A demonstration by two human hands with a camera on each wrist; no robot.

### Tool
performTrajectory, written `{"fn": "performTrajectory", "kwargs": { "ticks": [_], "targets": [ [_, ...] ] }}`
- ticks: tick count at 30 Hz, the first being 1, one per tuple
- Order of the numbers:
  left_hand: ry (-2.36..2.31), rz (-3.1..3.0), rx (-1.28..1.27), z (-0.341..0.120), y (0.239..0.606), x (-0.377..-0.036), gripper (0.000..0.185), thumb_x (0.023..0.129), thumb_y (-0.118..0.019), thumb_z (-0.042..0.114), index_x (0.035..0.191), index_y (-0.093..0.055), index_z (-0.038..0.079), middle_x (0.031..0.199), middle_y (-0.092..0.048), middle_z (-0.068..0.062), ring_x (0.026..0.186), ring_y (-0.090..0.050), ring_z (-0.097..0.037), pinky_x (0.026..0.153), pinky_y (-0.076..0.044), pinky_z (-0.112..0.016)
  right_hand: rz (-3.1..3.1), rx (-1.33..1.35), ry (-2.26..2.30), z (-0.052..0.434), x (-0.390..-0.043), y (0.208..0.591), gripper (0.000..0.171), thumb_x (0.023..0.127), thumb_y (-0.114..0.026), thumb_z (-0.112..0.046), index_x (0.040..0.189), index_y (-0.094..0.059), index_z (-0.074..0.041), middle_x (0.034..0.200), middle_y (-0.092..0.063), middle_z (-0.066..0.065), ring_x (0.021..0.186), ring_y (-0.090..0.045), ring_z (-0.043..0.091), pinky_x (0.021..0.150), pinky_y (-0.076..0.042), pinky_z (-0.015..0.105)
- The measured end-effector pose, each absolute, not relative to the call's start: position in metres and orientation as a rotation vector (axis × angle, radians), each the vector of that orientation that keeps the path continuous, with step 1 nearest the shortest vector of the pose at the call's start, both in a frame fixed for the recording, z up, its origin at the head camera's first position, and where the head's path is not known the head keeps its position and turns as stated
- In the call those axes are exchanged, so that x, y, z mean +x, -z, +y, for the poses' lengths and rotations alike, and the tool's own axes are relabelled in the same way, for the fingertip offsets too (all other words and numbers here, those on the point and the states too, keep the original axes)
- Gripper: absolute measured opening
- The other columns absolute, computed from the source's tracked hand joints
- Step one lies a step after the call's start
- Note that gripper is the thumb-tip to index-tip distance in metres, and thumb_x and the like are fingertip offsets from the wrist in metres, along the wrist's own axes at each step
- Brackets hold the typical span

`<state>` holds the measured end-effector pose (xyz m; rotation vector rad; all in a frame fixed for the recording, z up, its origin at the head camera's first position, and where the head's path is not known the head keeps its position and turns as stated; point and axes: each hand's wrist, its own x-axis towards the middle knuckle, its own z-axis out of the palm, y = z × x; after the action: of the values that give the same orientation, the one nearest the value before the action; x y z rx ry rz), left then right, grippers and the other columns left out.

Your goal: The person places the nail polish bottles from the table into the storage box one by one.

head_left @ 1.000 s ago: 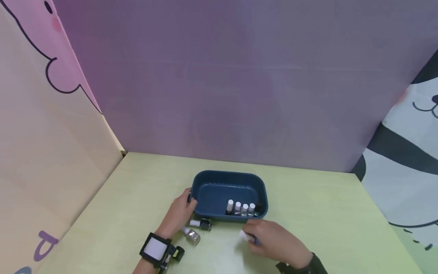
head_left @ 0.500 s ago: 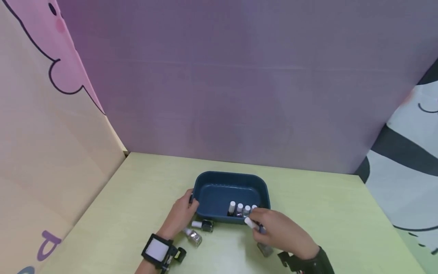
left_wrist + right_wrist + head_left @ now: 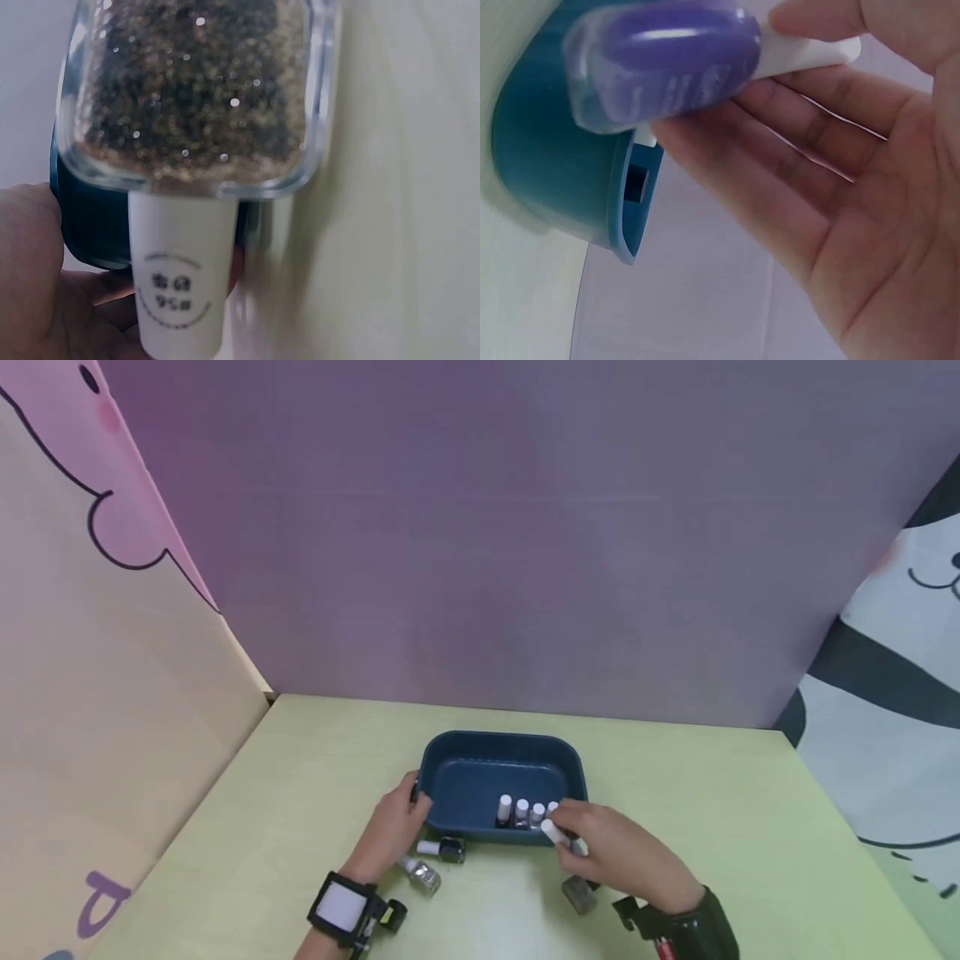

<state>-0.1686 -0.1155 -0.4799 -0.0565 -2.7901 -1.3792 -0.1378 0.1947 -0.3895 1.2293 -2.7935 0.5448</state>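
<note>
A dark blue bin (image 3: 480,777) stands on the green table and holds a row of white-capped nail polish bottles (image 3: 521,812) along its near wall. My left hand (image 3: 393,828) holds the bin's near left corner. My right hand (image 3: 603,852) pinches the white cap of a purple polish bottle (image 3: 667,45) just over the bin's near right rim (image 3: 555,172). In the left wrist view a glitter bottle (image 3: 195,90) with a white cap lies right before the camera, beside the left hand (image 3: 30,285).
Three bottles lie loose on the table (image 3: 712,827): a dark one (image 3: 444,849), a glitter one (image 3: 422,874) near my left wrist, and a grey one (image 3: 579,893) under my right hand. Purple and cartoon-printed panels wall in the table.
My right hand lifted the purple bottle from the table up to the bin's near right rim, uncovering the grey bottle. The left hand stayed at the bin's corner.
</note>
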Motion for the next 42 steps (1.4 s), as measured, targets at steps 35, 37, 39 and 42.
{"fn": "performTrajectory", "kwargs": {
  "ticks": [35,37,39,42],
  "targets": [
    [1.408,-2.784,-0.062,-0.116,0.481,-0.167,0.047,0.101,-0.047,0.02,0.147,-0.044,0.009,0.099,-0.064,-0.007,0.07,-0.053,-0.014,0.059,-0.041,-0.03,-2.556,0.973,-0.46,0.208,-0.149,0.388,0.017,0.088,-0.07,-0.005,0.103,-0.064,-0.007,0.095,-0.06,-0.002,0.081,-0.056,0.006,0.071,-0.052,0.022],
    [1.407,-2.784,-0.058,-0.116,0.48,-0.168,0.047,0.101,-0.047,0.02,0.147,-0.044,0.009,0.1,-0.064,-0.007,0.072,-0.053,-0.014,0.059,-0.041,-0.03,-2.544,0.965,-0.454,0.209,-0.151,0.39,0.017,0.087,-0.07,-0.005,0.104,-0.065,-0.005,0.097,-0.061,0.0,0.082,-0.058,0.008,0.072,-0.053,0.023],
    [1.411,-2.786,-0.053,-0.116,0.48,-0.168,0.047,0.101,-0.047,0.021,0.147,-0.044,0.009,0.1,-0.064,-0.008,0.071,-0.054,-0.014,0.059,-0.042,-0.03,-2.54,0.96,-0.449,0.21,-0.152,0.391,0.018,0.087,-0.071,-0.005,0.104,-0.065,-0.004,0.097,-0.062,0.0,0.083,-0.059,0.01,0.073,-0.054,0.024],
    [1.403,-2.788,-0.048,-0.115,0.479,-0.169,0.047,0.101,-0.047,0.021,0.147,-0.044,0.008,0.102,-0.064,-0.008,0.074,-0.054,-0.014,0.061,-0.042,-0.03,-2.543,0.948,-0.441,0.211,-0.154,0.394,0.018,0.088,-0.071,-0.006,0.105,-0.065,-0.004,0.098,-0.062,0.001,0.084,-0.059,0.009,0.074,-0.054,0.024]
  ]
}}
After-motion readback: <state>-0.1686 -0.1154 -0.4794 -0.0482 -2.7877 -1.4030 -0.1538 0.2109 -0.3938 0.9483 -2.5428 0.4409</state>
